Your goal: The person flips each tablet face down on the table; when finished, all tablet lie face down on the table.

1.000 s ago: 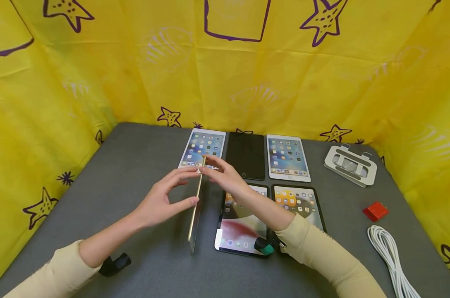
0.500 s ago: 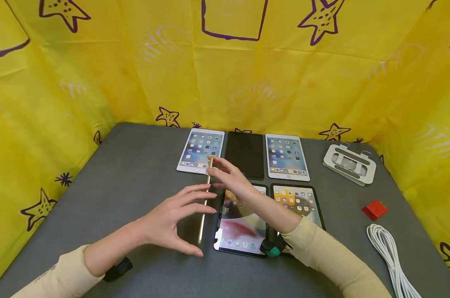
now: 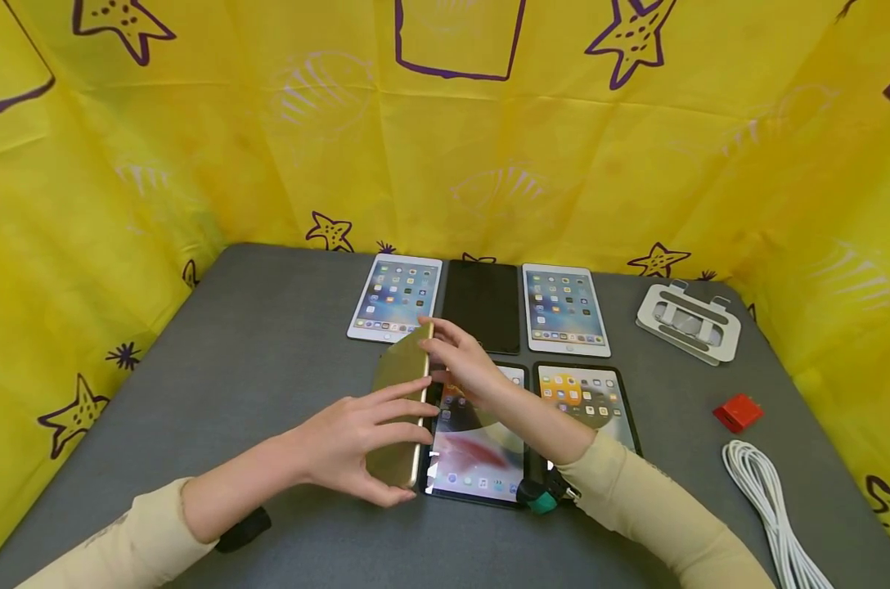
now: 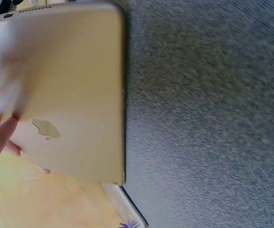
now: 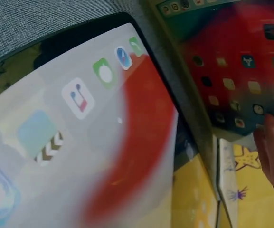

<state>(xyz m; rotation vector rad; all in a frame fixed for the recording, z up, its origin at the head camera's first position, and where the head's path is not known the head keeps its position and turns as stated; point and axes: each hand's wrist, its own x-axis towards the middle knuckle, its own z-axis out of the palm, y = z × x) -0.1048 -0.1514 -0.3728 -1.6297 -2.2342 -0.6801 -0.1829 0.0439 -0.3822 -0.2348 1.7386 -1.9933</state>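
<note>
In the head view a gold-backed tablet [image 3: 401, 384] stands steeply tilted on its long edge, left of the laid-out tablets. My right hand [image 3: 470, 364] pinches its far upper corner between thumb and fingers. My left hand [image 3: 352, 446] lies against the gold back with fingers spread; their tips reach the raised edge, the thumb near the close end. Seen from the left wrist, the back [image 4: 75, 90] bears an apple logo, fingertips beside it. The right wrist view shows its lit, icon-filled screen [image 5: 241, 71] beside a flat black-framed tablet [image 5: 99, 118].
Two white tablets [image 3: 397, 296] [image 3: 566, 311] and a dark-screened one [image 3: 482, 307] form the back row. In front lie two black-framed tablets [image 3: 478, 442] [image 3: 581, 397]. To the right are a grey-white folding stand [image 3: 688, 323], a red charger [image 3: 738, 412] and a coiled white cable [image 3: 769, 507].
The gold tablet has moved right and leaned over, so its back now shows. My left hand has shifted from its far top edge to the back and nearer edge; my right hand keeps its grip.
</note>
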